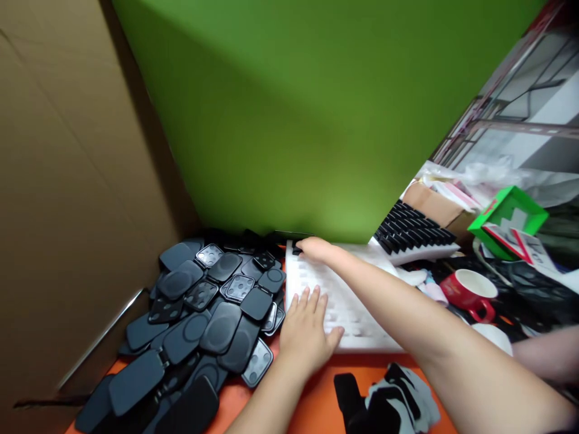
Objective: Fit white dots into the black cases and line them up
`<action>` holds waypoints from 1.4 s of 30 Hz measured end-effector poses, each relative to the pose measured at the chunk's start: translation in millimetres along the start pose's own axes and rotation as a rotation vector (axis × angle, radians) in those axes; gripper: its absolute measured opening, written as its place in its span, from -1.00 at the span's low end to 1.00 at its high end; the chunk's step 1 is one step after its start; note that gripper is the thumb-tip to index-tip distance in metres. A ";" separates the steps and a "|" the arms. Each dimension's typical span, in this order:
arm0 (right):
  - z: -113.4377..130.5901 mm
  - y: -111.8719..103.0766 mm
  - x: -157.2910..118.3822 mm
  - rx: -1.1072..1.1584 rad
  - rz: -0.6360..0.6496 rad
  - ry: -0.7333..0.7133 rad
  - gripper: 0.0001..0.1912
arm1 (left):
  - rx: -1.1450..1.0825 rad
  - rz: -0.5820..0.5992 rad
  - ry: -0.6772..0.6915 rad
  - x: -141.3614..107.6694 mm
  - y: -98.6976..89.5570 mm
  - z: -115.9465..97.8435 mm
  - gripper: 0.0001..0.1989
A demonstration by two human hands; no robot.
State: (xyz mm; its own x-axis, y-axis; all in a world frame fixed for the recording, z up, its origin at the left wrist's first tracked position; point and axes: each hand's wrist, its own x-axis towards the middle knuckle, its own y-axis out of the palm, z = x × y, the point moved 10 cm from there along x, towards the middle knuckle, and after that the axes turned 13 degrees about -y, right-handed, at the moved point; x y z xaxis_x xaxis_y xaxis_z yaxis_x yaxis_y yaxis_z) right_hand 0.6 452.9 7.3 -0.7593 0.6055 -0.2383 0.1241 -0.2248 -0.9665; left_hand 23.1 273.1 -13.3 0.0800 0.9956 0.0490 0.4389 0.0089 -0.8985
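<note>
A white foam tray (357, 301) with rows of slots lies on the orange table. My left hand (310, 331) rests flat on the tray's near left part, fingers spread, holding nothing. At the tray's far left corner, my right hand (315, 248) has its fingers closed on a small black piece (297, 249), mostly hidden by the fingers. A large heap of black folding charger-like pads (221, 325) is left of the tray, close to my left hand. Some pads show round rings, others shiny dotted faces.
A green panel (289, 120) stands behind the tray, and a cardboard wall (76, 181) on the left. At right are another foam tray (423, 254) filled with black pieces, a red mug (468, 292) and a green box (509, 220). Black and grey pieces (389, 401) lie in front. Another person's arm (547, 355) shows at right.
</note>
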 end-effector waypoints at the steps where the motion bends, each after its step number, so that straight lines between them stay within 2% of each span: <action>1: -0.4 4.1 2.6 0.003 -0.005 0.005 -0.75 | 0.009 -0.002 0.003 0.4 -0.2 -0.2 -0.30; 5: -1.0 2.3 -4.2 0.026 -0.124 0.045 -0.73 | 0.013 0.005 0.007 1.2 -0.6 -2.8 -0.30; 8: 5.1 -10.5 -37.2 0.044 -0.307 0.105 -0.62 | 0.018 0.007 0.006 0.9 -5.7 -6.0 -0.34; 10: 16.4 -14.4 -74.3 0.057 -0.424 0.135 -0.54 | 0.022 0.009 0.001 -0.2 -14.7 -3.3 -0.41; 12: 33.9 -10.9 -120.1 0.074 -0.505 0.136 -0.54 | 0.030 -0.005 -0.023 -2.0 -30.2 8.8 -0.51; 14: 54.8 -1.5 -170.0 0.102 -0.558 0.109 -0.59 | 0.049 -0.048 -0.096 -4.0 -51.0 32.5 -0.59; 17: 84.6 16.7 -241.1 0.275 -0.667 0.024 -0.64 | 0.083 -0.100 -0.272 -7.5 -75.3 75.1 -0.55; 19: 93.5 34.2 -277.2 0.375 -0.683 0.069 -0.65 | 0.086 -0.094 -0.330 -8.9 -79.3 88.9 -0.55; 22: 106.8 55.7 -311.6 0.466 -0.677 0.121 -0.66 | 0.052 -0.079 -0.368 -10.2 -75.5 88.4 -0.62; 25: 122.6 68.1 -334.2 0.521 -0.704 0.130 -0.70 | -0.032 -0.072 -0.405 -13.7 -75.1 81.6 -0.68; 28: 136.7 79.9 -353.0 0.590 -0.743 0.138 -0.74 | -0.178 -0.077 -0.439 -22.0 -88.2 81.6 -0.72; 31: 144.5 92.8 -369.3 0.675 -0.784 0.177 -0.75 | -0.376 -0.090 -0.476 -42.7 -106.4 86.9 -0.73; 33: 146.4 100.9 -376.3 0.773 -0.813 0.210 -0.74 | -0.536 -0.056 -0.494 -65.7 -109.0 86.1 -0.70; 36: 146.4 112.1 -376.4 1.007 -0.840 0.271 -0.70 | -0.785 0.101 -0.496 -109.0 -92.0 68.1 -0.61; 40: 147.8 119.5 -363.4 1.362 -0.862 0.341 -0.56 | -1.047 0.373 -0.466 -164.7 -62.7 22.2 -0.59; 42: 153.3 121.4 -354.5 1.521 -0.831 0.334 -0.48 | -1.128 0.496 -0.464 -185.5 -52.5 1.2 -0.63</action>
State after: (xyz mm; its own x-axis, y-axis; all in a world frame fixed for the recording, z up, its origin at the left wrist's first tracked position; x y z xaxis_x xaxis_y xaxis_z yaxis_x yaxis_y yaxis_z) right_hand 186.9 94.0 -10.9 -0.1316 0.9909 0.0288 -0.9893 -0.1331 0.0596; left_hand -15.9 88.0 24.3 0.2343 0.8119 -0.5346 0.9711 -0.2215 0.0891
